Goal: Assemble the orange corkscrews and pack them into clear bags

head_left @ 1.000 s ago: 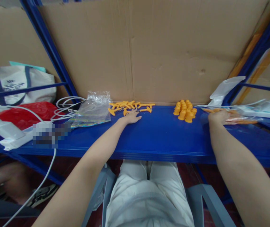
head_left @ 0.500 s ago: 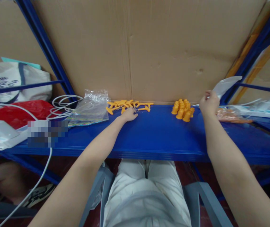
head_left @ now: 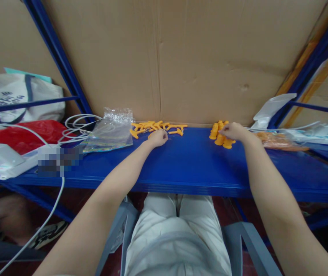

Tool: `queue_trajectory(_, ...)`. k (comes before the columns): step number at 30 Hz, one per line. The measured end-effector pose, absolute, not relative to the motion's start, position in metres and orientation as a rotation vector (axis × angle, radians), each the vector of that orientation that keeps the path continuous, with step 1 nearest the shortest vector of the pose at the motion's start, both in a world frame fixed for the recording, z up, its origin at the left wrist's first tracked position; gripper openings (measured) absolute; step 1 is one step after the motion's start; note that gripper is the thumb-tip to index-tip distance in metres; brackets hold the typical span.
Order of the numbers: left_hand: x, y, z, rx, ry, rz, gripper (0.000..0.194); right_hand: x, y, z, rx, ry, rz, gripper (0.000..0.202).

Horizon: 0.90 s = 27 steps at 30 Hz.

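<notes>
On the blue shelf point(head_left: 192, 165), my left hand point(head_left: 158, 138) rests at the front of a pile of yellow branched parts with dark screws point(head_left: 152, 125). Its fingers are curled in, and what they hold, if anything, is hidden. My right hand point(head_left: 231, 131) reaches over a cluster of upright yellow cone-shaped pieces point(head_left: 219, 140), fingertips pinched at the back ones. Whether a piece is between those fingertips is too small to tell. Behind my right wrist, a translucent white bag point(head_left: 270, 109) stands against the blue post.
Clear plastic bags point(head_left: 109, 132), white cables point(head_left: 74, 126), a red bag point(head_left: 28, 134) and a white power strip point(head_left: 22, 163) lie at left. An orange packet point(head_left: 281, 142) lies at right. Cardboard point(head_left: 192, 57) closes the back. A person's leg point(head_left: 5, 214) shows below left.
My right hand has let go of the translucent bag and moved left and down to the yellow cone-shaped pieces. My left hand has stayed at the pile, its fingers a little more curled.
</notes>
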<state>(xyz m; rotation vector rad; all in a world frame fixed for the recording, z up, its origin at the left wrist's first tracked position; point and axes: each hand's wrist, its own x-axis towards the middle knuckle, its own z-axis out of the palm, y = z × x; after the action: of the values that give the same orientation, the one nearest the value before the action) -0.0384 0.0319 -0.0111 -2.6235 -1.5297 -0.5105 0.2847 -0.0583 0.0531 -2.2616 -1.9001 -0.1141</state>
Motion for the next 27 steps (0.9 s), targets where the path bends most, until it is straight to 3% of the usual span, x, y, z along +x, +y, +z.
queue_trajectory(13,-0.025,0.018,-0.010,-2.761,-1.375,-0.635,0.034,0.275,-0.059,0.050,-2.234,-2.040,-0.173,0.021)
queue_trajectory(20,-0.035,0.006,0.008,-2.403,-1.725,-0.593,0.030,0.262,-0.051,0.040,-2.085,-2.074,-0.123,0.019)
queue_trajectory(27,-0.043,-0.006,0.022,-2.294,-2.035,-0.129,0.041,0.246,-0.048,0.030,-1.823,-2.138,0.011,0.017)
